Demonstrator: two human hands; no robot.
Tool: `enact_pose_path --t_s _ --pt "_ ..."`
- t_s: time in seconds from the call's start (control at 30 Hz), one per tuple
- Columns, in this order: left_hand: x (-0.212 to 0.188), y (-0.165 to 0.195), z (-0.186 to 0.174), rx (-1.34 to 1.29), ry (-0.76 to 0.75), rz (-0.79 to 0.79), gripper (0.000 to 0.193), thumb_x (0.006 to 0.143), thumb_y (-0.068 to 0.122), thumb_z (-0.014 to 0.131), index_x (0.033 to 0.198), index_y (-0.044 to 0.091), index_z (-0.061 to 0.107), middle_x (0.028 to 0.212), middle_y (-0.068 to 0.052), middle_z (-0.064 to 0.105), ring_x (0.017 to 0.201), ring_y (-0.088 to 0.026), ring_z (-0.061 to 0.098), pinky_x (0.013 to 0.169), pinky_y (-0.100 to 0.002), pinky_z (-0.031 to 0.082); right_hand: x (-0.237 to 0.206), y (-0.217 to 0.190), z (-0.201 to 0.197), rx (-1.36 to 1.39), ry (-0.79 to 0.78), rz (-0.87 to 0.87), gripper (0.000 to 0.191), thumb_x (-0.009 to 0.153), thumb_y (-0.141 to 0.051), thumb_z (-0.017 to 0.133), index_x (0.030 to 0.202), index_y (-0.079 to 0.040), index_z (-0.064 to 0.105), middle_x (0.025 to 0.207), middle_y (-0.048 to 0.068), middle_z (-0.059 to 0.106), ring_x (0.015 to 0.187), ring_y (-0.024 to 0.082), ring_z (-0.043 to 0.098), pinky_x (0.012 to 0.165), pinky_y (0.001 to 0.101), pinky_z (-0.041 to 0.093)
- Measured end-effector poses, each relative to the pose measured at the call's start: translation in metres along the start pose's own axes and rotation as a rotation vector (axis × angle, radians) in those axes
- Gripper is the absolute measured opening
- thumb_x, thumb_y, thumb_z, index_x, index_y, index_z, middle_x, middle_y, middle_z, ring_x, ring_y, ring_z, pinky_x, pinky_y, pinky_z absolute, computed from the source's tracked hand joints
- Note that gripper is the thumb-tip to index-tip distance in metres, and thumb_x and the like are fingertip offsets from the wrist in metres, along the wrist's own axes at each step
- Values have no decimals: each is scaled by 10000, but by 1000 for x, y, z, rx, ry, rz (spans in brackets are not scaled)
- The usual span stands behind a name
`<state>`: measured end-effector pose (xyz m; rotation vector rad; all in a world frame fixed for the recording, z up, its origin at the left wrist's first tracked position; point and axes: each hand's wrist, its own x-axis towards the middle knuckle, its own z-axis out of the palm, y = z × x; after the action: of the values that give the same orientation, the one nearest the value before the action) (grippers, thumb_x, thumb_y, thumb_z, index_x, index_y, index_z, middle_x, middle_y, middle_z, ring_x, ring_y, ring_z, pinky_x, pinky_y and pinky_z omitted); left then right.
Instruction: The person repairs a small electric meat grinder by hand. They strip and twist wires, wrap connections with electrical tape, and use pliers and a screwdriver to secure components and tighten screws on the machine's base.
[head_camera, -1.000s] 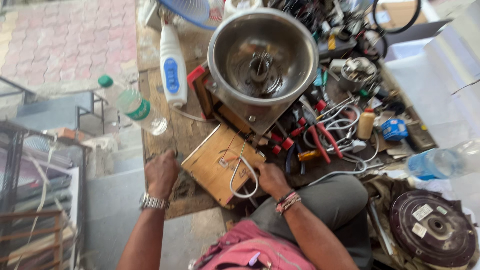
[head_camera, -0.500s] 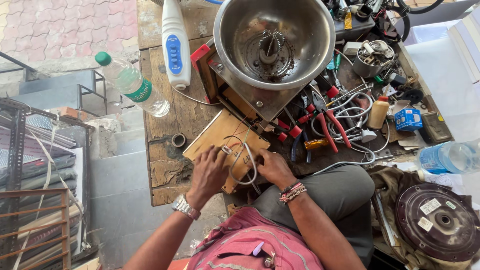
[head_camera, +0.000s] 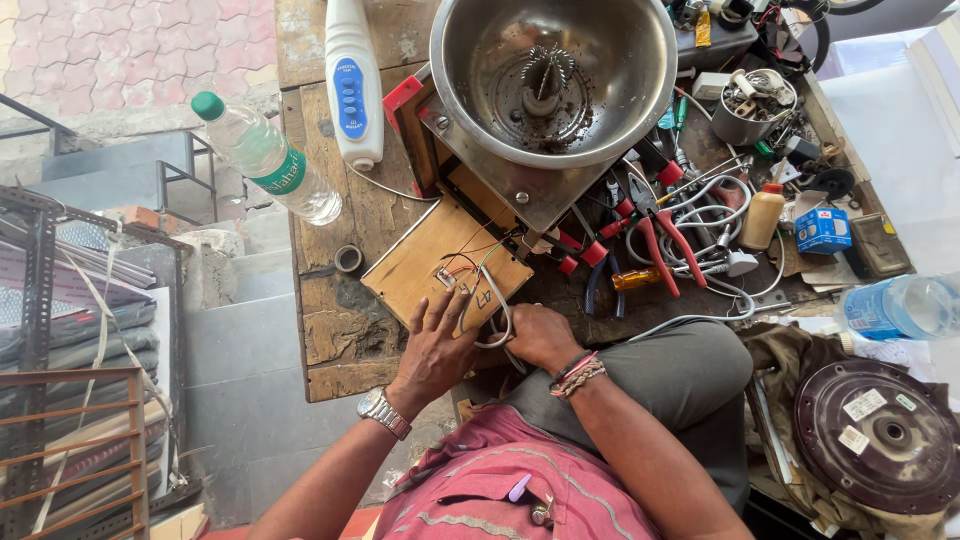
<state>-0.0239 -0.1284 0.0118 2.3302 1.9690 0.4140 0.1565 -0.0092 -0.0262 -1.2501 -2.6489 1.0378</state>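
Seen from the head camera looking straight down, the left hand (head_camera: 437, 345) lies flat with its fingers spread on the near edge of a thin square wooden board (head_camera: 440, 262), pressing it against the worn plank table (head_camera: 325, 330), apparently so that the board does not slide while the wiring on it is handled. The board lies tilted, one corner tucked under the square metal base of a large round steel bowl with a toothed spindle standing at its centre (head_camera: 553, 75); thin red, black and green wires run from that base to a small part on the board. The right hand (head_camera: 537, 335), with bead and thread bands at its wrist, is curled loosely around a looped white cable (head_camera: 497, 322) just beside the board's near corner; its fingertips are turned under, so I cannot tell how firmly it grips. A silver wristwatch (head_camera: 384, 412) sits on the left wrist. Farther along the table lie a white handheld device with a blue button panel (head_camera: 350, 80) and a clear plastic bottle with a green cap (head_camera: 262, 157), on its side and overhanging the table's edge. A small roll of dark tape (head_camera: 348, 259) rests just beside the board. To the right, red-handled pliers (head_camera: 660, 235) lie in a heap of cables, within reach of the right hand.
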Motion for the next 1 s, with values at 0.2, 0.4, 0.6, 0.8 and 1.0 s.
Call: enact_pose_path --t_s 0.2,0.4,0.6,0.8,1.0 --pt "0 -15 15 -213 347 52 287 953 290 680 1151 87 632 1454 -211 550 1391 -338 481 1191 -506 331 3 7 9 9 16 32 357 799 -355 718 1033 -85 716 885 150 733 861 328 724 839 460 562" --pt "36 -21 32 -585 634 -269 484 1074 249 566 1502 53 453 1463 -200 559 1386 -347 541 1167 -439 441 1 6 9 127 -76 135 421 882 -356 646 1202 -83 617 888 162 746 877 360 704 807 507 537" --pt "51 -8 43 -316 627 -181 482 1074 266 543 1500 62 444 1564 -166 500 1517 -387 401 1213 -499 331 -2 9 12 -34 92 -13 301 997 -411 579 1005 -143 717 856 167 733 812 394 694 724 508 563" --pt "46 -7 45 -192 623 -171 528 1069 292 549 1528 84 395 1613 -159 421 1553 -398 310 1222 -537 265 -6 7 8 -16 96 -73 277 865 -402 675 923 -140 746 790 173 721 767 394 690 704 510 561" --pt "47 1 48 -194 623 -180 497 1072 296 537 1509 90 418 1615 -163 420 1558 -392 299 1224 -529 258 -1 7 -6 76 -210 -28 304 795 -338 671 1002 -129 747 871 170 730 815 358 698 755 471 549"
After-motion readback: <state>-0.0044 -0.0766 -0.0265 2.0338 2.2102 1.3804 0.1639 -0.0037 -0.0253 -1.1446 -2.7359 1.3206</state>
